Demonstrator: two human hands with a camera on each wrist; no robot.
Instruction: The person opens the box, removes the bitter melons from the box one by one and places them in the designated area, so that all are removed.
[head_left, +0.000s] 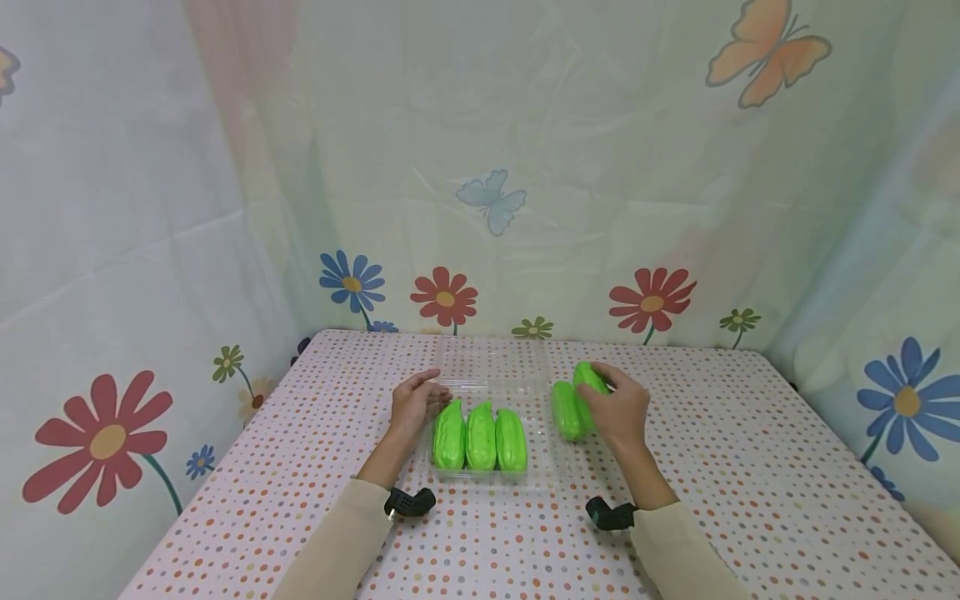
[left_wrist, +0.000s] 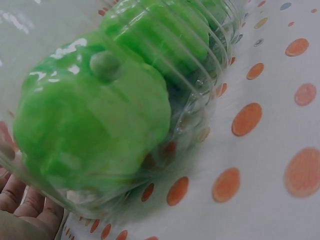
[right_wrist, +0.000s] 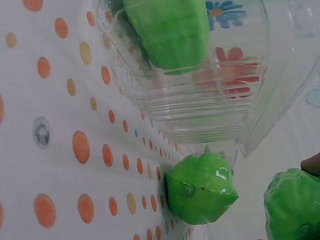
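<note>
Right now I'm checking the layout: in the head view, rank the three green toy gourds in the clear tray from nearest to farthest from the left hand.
1. Left gourd, beside the left hand.
2. Middle gourd, in the center of the clear tray.
3. Right gourd, on the tray's far side from that hand.

This looks like a staged recording booth rather than a lived-in room. Pale fabric backdrops (head_left: 525,150) printed with cartoon flowers and butterflies hang on three sides, closing off everything behind them (creases and seams show where the sheets are draped). They enclose a single table covered with a polka-dot tablecloth (head_left: 750,467). Small black cameras (head_left: 408,502) are strapped at both wrists of the person in beige sleeves. The goods on the cloth are glossy green toy vegetables (head_left: 480,435) in a clear plastic clamshell box (head_left: 491,367), props rather than real produce.
</note>
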